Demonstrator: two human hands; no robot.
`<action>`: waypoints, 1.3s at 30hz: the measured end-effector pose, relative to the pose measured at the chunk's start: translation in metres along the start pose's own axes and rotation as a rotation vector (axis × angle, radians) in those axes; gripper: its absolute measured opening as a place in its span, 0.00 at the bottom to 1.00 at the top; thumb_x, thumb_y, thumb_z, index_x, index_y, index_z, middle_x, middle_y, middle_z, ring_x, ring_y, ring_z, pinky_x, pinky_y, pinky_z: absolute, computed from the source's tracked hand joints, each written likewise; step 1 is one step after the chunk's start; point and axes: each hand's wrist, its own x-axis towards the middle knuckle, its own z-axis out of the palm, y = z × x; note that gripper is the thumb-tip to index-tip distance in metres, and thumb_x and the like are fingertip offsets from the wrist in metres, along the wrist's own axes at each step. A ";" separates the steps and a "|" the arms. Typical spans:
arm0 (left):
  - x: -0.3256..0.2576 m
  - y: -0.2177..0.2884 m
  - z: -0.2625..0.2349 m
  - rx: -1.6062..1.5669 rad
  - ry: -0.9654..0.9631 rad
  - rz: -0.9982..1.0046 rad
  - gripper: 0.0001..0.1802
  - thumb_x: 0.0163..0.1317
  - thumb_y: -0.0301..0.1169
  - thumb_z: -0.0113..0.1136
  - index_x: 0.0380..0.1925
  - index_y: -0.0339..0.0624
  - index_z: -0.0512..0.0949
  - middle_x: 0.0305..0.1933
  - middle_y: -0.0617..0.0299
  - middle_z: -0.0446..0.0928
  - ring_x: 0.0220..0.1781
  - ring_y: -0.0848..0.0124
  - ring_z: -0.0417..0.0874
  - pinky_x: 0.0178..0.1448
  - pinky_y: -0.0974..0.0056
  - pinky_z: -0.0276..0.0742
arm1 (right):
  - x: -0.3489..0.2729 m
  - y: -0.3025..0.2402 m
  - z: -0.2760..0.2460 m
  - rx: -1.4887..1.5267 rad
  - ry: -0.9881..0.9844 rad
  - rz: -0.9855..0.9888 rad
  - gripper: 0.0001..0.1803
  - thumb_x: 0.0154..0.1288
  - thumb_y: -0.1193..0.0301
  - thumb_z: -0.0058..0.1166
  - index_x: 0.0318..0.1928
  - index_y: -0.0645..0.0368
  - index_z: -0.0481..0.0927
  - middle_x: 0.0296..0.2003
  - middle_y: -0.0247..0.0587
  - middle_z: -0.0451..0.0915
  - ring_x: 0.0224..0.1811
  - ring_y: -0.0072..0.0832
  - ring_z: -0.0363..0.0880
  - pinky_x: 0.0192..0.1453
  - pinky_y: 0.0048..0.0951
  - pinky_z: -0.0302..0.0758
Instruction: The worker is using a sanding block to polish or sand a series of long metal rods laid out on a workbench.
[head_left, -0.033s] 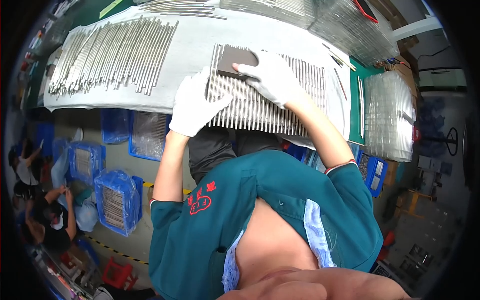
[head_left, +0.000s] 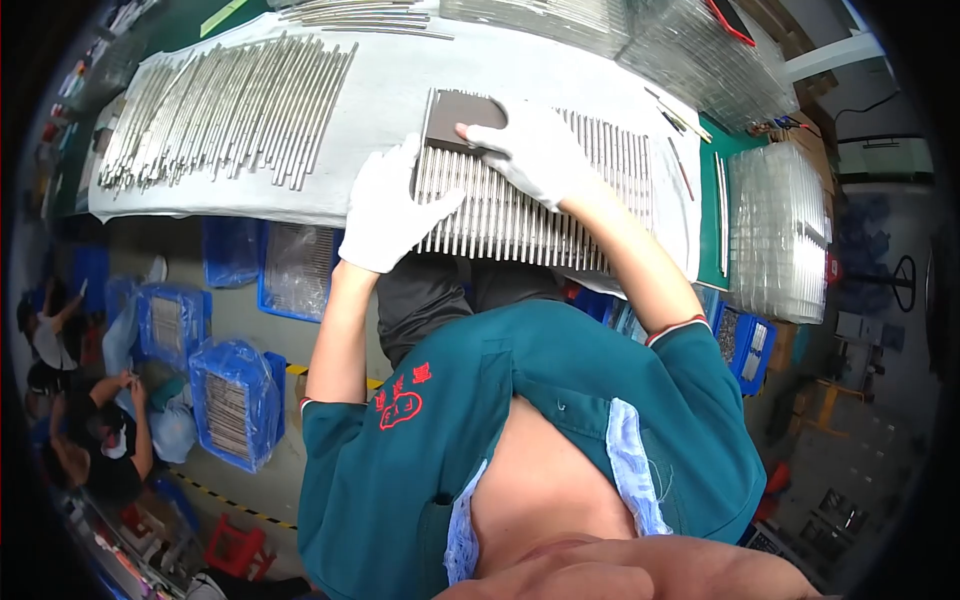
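A row of metal rods lies side by side on the white-covered table in front of me. On the far left part of that row sits a flat, dark grey-brown rectangular block. My right hand, in a white glove with a bare thumb tip, grips the block from its right side, thumb on the near part of its top. Against the left end of the row rests my gloved left hand, its fingers stretched forward and its thumb spread over the rods. The right hand hides some of the rods behind it.
Many loose rods lie spread at the table's left. Stacked clear plastic trays stand at the far right, and another stack stands nearer. Blue crates sit on the floor at left, near people working.
My right hand has slid the dark block slightly left along the rods, to the left end of the row. The left hand stays in place.
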 end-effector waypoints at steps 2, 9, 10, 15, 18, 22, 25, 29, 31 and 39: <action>-0.002 -0.007 0.006 -0.004 0.026 0.014 0.37 0.49 0.44 0.73 0.54 0.30 0.73 0.41 0.43 0.78 0.45 0.50 0.77 0.51 0.53 0.74 | 0.006 0.001 0.009 0.005 0.131 -0.072 0.23 0.59 0.64 0.62 0.56 0.39 0.80 0.51 0.52 0.75 0.50 0.48 0.77 0.55 0.41 0.74; 0.001 -0.013 0.005 -0.044 0.075 0.072 0.32 0.49 0.45 0.71 0.49 0.36 0.76 0.40 0.49 0.78 0.44 0.51 0.76 0.51 0.52 0.73 | -0.029 0.015 -0.003 0.032 0.002 -0.033 0.23 0.57 0.65 0.63 0.55 0.38 0.81 0.52 0.53 0.74 0.52 0.47 0.76 0.57 0.42 0.73; 0.001 -0.011 0.005 -0.041 0.070 0.081 0.31 0.50 0.45 0.71 0.49 0.36 0.76 0.40 0.49 0.78 0.43 0.51 0.76 0.51 0.52 0.73 | -0.032 0.014 -0.004 0.032 0.046 -0.038 0.24 0.56 0.66 0.64 0.56 0.40 0.80 0.51 0.52 0.75 0.51 0.48 0.76 0.56 0.42 0.74; 0.002 -0.003 0.005 -0.042 0.073 0.064 0.33 0.49 0.47 0.71 0.49 0.35 0.76 0.41 0.48 0.78 0.44 0.50 0.76 0.51 0.52 0.73 | 0.004 0.006 0.010 0.003 0.052 -0.020 0.23 0.59 0.64 0.61 0.57 0.37 0.80 0.55 0.52 0.74 0.53 0.47 0.75 0.58 0.41 0.73; 0.000 -0.007 0.006 -0.026 0.077 0.049 0.32 0.49 0.46 0.71 0.50 0.35 0.76 0.43 0.48 0.79 0.47 0.50 0.77 0.54 0.52 0.73 | -0.002 0.003 0.001 0.007 0.006 -0.008 0.24 0.59 0.63 0.61 0.59 0.37 0.78 0.58 0.56 0.72 0.55 0.49 0.74 0.61 0.41 0.72; 0.000 -0.010 0.004 -0.016 0.013 0.077 0.33 0.51 0.46 0.69 0.51 0.33 0.75 0.45 0.48 0.78 0.46 0.51 0.76 0.53 0.53 0.72 | -0.059 0.025 -0.017 -0.032 -0.019 0.081 0.26 0.57 0.65 0.62 0.59 0.36 0.78 0.60 0.58 0.70 0.59 0.51 0.72 0.65 0.41 0.69; 0.000 -0.008 0.003 0.024 -0.022 -0.003 0.34 0.53 0.48 0.68 0.52 0.32 0.75 0.44 0.47 0.78 0.45 0.52 0.75 0.54 0.54 0.71 | -0.103 0.036 -0.023 -0.028 0.051 0.189 0.27 0.54 0.68 0.63 0.57 0.36 0.80 0.59 0.60 0.71 0.58 0.53 0.73 0.62 0.42 0.71; -0.003 -0.014 0.009 0.095 0.044 0.052 0.36 0.53 0.49 0.68 0.53 0.31 0.75 0.43 0.47 0.78 0.46 0.52 0.75 0.57 0.56 0.71 | -0.131 0.027 -0.018 0.093 0.266 0.430 0.29 0.55 0.69 0.63 0.60 0.42 0.77 0.63 0.59 0.69 0.59 0.55 0.72 0.64 0.43 0.70; -0.001 -0.009 0.006 0.083 0.035 0.052 0.35 0.54 0.49 0.67 0.53 0.30 0.75 0.43 0.47 0.78 0.46 0.52 0.75 0.57 0.55 0.71 | -0.145 0.036 -0.015 0.222 0.486 0.504 0.31 0.58 0.70 0.62 0.64 0.52 0.73 0.67 0.56 0.65 0.63 0.52 0.70 0.65 0.39 0.69; 0.008 -0.002 0.011 0.143 0.027 -0.063 0.30 0.56 0.48 0.66 0.48 0.33 0.80 0.46 0.42 0.81 0.46 0.49 0.82 0.55 0.55 0.77 | -0.187 0.073 -0.008 0.341 0.816 0.896 0.35 0.65 0.68 0.59 0.71 0.54 0.63 0.69 0.48 0.64 0.69 0.42 0.67 0.70 0.35 0.65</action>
